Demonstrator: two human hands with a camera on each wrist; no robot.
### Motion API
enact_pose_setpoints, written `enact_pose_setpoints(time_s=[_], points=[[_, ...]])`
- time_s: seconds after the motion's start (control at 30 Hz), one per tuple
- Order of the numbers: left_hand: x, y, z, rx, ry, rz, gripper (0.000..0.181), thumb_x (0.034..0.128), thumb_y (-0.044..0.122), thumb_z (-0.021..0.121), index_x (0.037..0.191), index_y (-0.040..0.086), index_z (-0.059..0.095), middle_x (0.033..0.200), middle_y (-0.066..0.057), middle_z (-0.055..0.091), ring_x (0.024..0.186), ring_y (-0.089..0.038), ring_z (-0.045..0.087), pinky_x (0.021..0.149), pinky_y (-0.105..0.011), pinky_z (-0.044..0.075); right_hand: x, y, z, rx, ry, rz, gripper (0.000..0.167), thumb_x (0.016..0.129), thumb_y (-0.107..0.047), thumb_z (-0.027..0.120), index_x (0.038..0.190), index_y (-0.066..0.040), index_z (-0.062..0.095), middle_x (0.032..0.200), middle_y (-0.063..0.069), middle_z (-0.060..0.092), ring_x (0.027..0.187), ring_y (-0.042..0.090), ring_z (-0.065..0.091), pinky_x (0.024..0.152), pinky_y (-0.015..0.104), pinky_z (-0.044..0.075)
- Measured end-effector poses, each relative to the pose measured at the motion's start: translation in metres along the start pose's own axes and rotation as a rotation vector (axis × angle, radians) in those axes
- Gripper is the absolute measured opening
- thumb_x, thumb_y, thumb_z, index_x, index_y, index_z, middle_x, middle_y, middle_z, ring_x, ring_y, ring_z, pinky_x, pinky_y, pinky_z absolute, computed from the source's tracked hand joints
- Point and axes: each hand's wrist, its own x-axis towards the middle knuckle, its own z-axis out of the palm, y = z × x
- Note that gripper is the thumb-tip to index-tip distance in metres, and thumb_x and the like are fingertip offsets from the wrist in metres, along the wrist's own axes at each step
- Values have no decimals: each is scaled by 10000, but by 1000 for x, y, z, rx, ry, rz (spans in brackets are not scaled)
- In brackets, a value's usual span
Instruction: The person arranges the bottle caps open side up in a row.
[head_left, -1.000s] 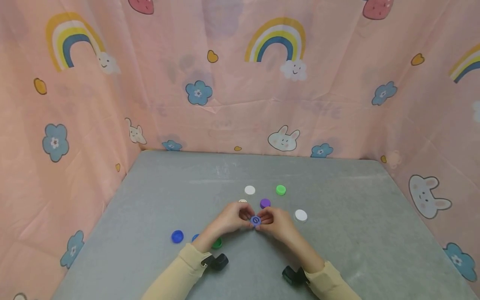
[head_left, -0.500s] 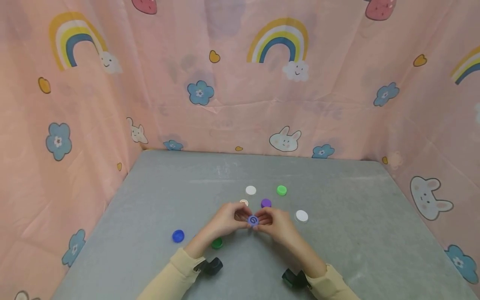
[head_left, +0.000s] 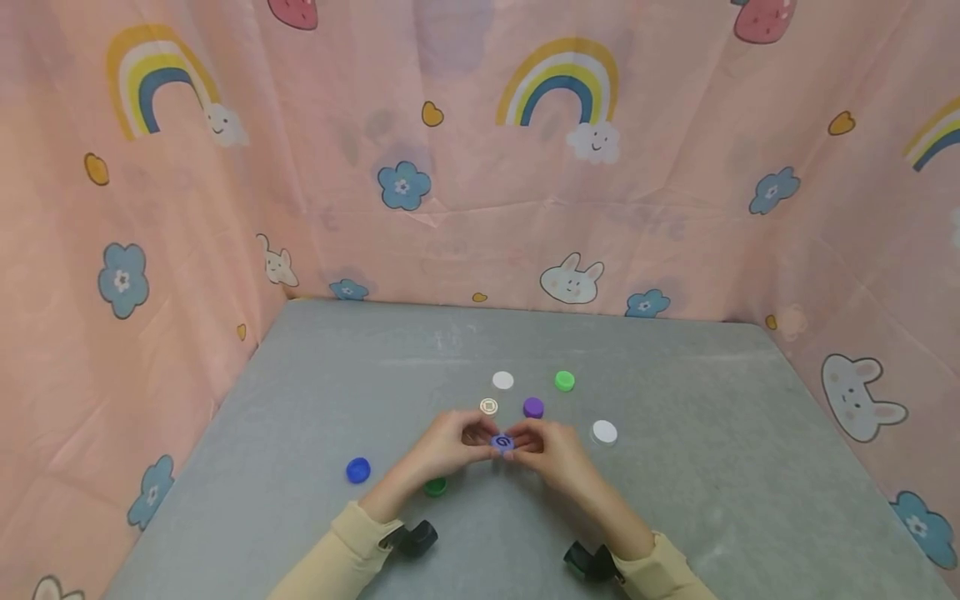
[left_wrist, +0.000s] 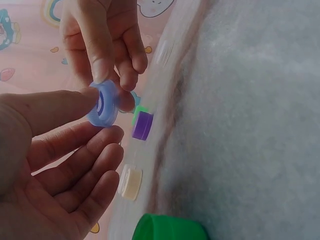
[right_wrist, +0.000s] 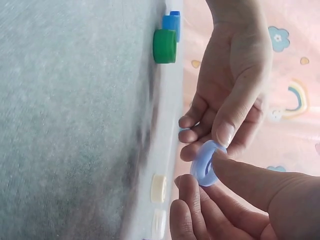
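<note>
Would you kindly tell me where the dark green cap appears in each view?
Head: dark green cap, low, left of centre, partly hidden by the left forearm.
Left wrist: dark green cap, bottom middle, cut off.
Right wrist: dark green cap, top middle.
Shared landmark: the pale blue cap pinched by left hand and right hand.

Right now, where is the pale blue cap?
In the head view's lower middle, the pale blue cap is pinched between the left hand and the right hand, nearer the person than the cream cap and the purple cap.
</note>
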Motion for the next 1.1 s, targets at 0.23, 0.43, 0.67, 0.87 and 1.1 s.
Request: enact_pose_setpoints(time_s=[0.23,0.43,0.67,0.87,1.1], points=[[-2,-1,0,2,18,-5,115,851,235,704,918,141,697,840,29,700,764,-37,633,689,-209,512,0,0,-1,-61,12,-2,171,847,-157,704,993,-67,704,848,51,728,769,137,679,661,216,513],[-2,-1,1,16,25,12,82,870,253,687,890,174,699,832,65,694,757,-21,627,689,-207,509,1,-1,-1,-15,11,66,141,918,-196,625,925,-84,710,787,12,707,701,63,615,621,203,489],[-2,0,3,6,42,24,148,835,231,728,954,147,701,849,39,700,769,-44,633,697,-211,510,2,0,-2,18,5,105,166,928,-194,610,915,-59,706,759,22,702,688,91,625,592,209,483],[-1,0,3,-18,49,54,253,815,195,750,1060,176,694,861,51,696,777,-39,629,708,-218,514,4,1,0,33,-1,146,177,925,-200,615,912,-51,710,735,16,701,676,117,645,573,219,477],[-3,-1,2,-15,40,59,281,794,152,764,1066,162,696,860,34,699,767,-30,625,691,-211,516,4,2,1,123,-26,154,192,917,-174,625,955,1,695,748,72,717,674,153,682,595,232,527]])
